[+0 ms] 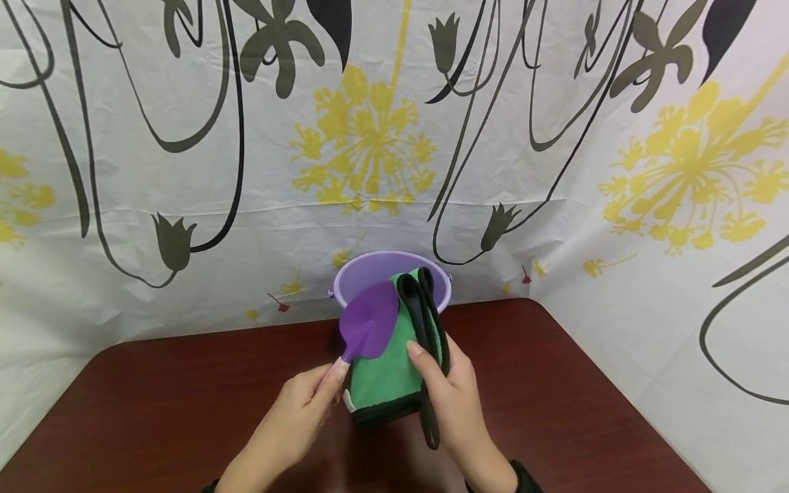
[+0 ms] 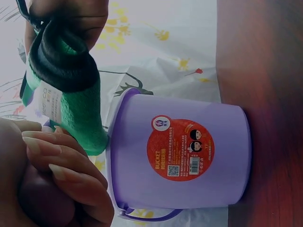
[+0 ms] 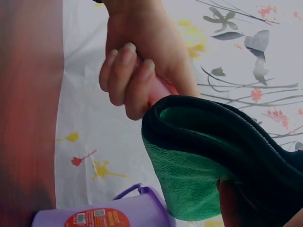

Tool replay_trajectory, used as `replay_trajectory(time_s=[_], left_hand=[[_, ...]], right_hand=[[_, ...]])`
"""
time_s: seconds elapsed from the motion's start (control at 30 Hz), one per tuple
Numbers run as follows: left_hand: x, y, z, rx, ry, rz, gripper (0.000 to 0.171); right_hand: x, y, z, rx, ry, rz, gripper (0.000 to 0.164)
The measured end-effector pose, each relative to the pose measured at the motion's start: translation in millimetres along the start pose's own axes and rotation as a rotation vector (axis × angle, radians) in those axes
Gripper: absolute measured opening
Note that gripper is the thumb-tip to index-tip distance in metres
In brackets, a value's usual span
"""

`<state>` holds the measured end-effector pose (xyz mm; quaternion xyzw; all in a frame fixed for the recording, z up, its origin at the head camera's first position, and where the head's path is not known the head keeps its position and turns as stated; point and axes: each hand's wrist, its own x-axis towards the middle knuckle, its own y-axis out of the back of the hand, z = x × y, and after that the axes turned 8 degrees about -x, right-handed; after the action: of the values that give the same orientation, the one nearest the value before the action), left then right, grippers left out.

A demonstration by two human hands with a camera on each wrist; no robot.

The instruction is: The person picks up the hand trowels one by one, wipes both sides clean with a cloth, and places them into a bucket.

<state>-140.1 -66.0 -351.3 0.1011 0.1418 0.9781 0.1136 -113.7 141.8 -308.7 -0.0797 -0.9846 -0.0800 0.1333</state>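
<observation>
Though seemingly blank overhead, cloth tag (image 2: 51, 104) lettered from left wrist

From over the near side of the counter (image 1: 154, 411), the head camera looks forward and down, far enough back to frame the left hand (image 1: 298, 411), the right hand (image 1: 457, 394) and the flower-printed sheet (image 1: 382, 229) behind. Both wrist cameras sit much closer, their pictures turned sideways, with the counter along the left wrist view's right edge and the right wrist view's left edge. All three share the green cloth (image 1: 381, 380) and purple bucket (image 2: 227, 156), whose mouth faces the head camera, its side the left wrist's, while the right wrist's bottom edge crops it
</observation>
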Motion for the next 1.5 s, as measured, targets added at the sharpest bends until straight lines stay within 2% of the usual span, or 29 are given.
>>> replay_trajectory(time_s=[0.13, 0.3, 0.5, 0.67, 0.73, 1.13, 1.5], left_hand=[[0.2, 0.6, 0.3, -0.001, 0.002, 0.01, 0.051], [1.1, 1.5, -0.2, -0.018, 0.02, 0.011, 0.052], [1.2, 0.9, 0.3, -0.045, 0.038, 0.006, 0.051], [1.4, -0.6, 1.0, -0.053, 0.044, 0.013, 0.051], [1.5, -1.4, 1.1, -0.054, 0.042, 0.011, 0.053], [-0.1, -4.2, 0.8, -0.107, 0.064, -0.009, 0.055], [-1.2, -2.9, 1.9, -0.095, 0.075, -0.053, 0.056]], right_hand=[[-2, -5, 3, -0.005, 0.01, -0.016, 0.018], [-3, -11, 6, -0.074, 0.017, -0.01, 0.012], [-5, -14, 7, -0.085, 0.004, -0.025, 0.012], [-4, -12, 8, -0.109, -0.02, -0.022, 0.033], [-2, -10, 9, -0.112, -0.029, -0.017, 0.033], [3, -6, 10, -0.062, 0.008, -0.018, 0.017], [3, -1, 7, -0.019, -0.008, 0.006, 0.027]])
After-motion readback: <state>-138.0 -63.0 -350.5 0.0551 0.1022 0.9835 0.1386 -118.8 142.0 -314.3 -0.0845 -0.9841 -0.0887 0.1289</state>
